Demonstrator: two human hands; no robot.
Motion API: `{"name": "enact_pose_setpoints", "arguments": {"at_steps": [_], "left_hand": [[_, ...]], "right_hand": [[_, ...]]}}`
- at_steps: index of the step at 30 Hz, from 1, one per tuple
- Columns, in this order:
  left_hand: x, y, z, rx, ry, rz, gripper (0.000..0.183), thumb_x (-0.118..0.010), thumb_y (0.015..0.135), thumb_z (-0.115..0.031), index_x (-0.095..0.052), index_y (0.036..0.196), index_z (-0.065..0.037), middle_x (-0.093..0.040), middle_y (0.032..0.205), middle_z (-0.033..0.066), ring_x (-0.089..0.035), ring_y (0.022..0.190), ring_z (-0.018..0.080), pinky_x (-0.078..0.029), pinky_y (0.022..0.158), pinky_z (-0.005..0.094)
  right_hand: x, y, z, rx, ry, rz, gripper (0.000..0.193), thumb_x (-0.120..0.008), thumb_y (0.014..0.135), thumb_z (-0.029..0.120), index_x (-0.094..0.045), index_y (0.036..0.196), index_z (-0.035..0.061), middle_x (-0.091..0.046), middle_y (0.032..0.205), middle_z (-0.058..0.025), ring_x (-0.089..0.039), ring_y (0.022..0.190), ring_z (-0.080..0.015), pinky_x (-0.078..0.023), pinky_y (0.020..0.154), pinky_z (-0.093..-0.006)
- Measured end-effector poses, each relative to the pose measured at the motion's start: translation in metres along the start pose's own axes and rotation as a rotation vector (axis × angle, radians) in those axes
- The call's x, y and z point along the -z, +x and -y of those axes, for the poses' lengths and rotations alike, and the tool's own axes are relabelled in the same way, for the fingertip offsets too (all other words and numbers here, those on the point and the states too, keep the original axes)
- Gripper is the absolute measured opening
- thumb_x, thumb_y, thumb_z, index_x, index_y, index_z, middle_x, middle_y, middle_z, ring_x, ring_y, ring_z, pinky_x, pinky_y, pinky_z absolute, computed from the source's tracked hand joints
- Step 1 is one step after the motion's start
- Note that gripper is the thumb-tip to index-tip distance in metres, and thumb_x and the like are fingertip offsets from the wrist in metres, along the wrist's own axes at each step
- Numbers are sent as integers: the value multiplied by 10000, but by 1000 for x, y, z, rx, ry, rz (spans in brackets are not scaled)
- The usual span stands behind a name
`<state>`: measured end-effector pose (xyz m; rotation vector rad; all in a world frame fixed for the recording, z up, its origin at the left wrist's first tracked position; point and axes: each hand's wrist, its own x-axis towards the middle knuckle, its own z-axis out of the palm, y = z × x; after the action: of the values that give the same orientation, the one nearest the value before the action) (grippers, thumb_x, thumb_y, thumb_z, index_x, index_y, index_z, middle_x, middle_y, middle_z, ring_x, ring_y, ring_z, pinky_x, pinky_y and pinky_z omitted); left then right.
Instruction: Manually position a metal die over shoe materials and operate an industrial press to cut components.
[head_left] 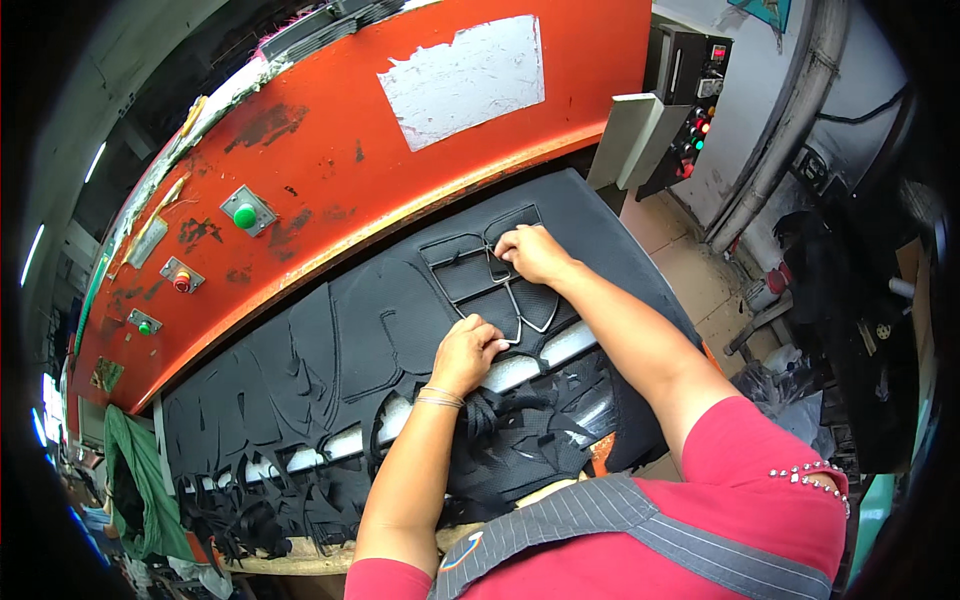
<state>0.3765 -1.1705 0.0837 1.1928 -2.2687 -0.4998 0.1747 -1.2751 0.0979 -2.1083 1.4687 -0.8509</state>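
A thin metal cutting die [463, 300], a frame of bent steel strips, lies on the black sheet material [390, 290] toward the right part of the bed. My left hand [468, 357] pinches its near lower edge. At the far upper side, my right hand [533, 254] has its fingers curled on the frame, hiding part of it. Curved outlines and slits mark the sheet to the left of the die.
An orange machine body [330, 130] with a green button [244, 215] and a red button [182, 281] rises behind the bed. Ragged black offcuts [520, 440] hang along the near edge. Green cloth [140, 490] is at the left; a control box [690, 110] stands far right.
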Motion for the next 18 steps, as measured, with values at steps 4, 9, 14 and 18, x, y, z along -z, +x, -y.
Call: {"name": "enact_pose_setpoints", "arguments": {"at_steps": [4,9,14,18], "left_hand": [[2,-5,10,0,-37,-2,157,-732,758,-205,-682,821,-71,-561,784,72,-581,835,264,-477,749,360],[1,0,5,-14,-23,32,143,-740,742,-192,-703,835,-90,-570,791,63,-594,827,260,-485,741,363],[1,1,12,-20,-27,-5,132,-742,738,-174,-704,822,-80,-583,790,64,-596,830,267,-484,736,362],[7,9,9,35,-82,43,120,-745,734,-148,-705,811,-64,-585,778,73,-596,811,263,-479,731,360]], "right_hand": [[53,-35,57,172,-77,771,304,-719,776,185,-691,1067,102,-671,1065,-152,-631,1000,-309,-481,904,-393],[35,-17,53,72,-355,541,573,-662,829,453,-586,1249,71,-588,1240,-178,-507,1223,-339,-408,1023,-417],[8,16,71,-169,-461,630,802,-540,851,630,-409,1404,65,-513,1347,-196,-478,1270,-334,-404,1031,-444],[13,34,69,-172,-441,740,908,-455,838,725,-272,1493,124,-335,1504,-151,-338,1381,-303,-294,1123,-423]]}}
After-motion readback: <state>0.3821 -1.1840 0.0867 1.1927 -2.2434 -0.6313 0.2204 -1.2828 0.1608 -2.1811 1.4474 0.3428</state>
